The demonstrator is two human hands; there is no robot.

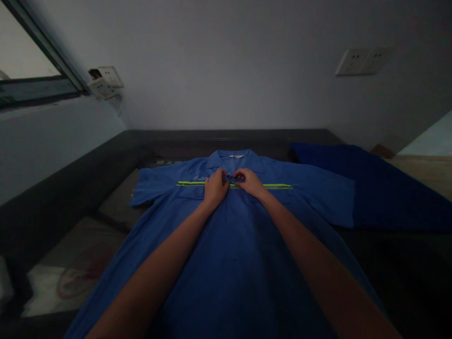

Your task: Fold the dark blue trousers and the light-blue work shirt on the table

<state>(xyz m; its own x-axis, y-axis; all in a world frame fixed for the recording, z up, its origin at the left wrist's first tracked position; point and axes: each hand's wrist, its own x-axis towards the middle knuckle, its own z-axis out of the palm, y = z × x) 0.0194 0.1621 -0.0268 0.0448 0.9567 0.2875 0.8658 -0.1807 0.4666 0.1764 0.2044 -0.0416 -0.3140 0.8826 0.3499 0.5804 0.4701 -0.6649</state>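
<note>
A blue short-sleeved work shirt [226, 245] lies spread out face up, collar [233, 159] at the far end. A yellow-green stripe [277, 186] with pale edging runs across its chest, and light lettering shows above the stripe on the left. At the front opening, just below the collar, my left hand [216, 187] pinches the shirt's edge. My right hand [249, 181] pinches the cloth right beside it, fingertips nearly meeting the left ones. Whether a button sits between the fingers is too small and dark to tell.
Darker blue cloth [388, 193] lies to the right, under the right sleeve. A dark raised border [212, 136] runs along the wall. Sockets [363, 61] are on the wall at right, and more sockets [106, 82] at left near a window frame. A clear plastic-looking package [77, 278] lies at lower left.
</note>
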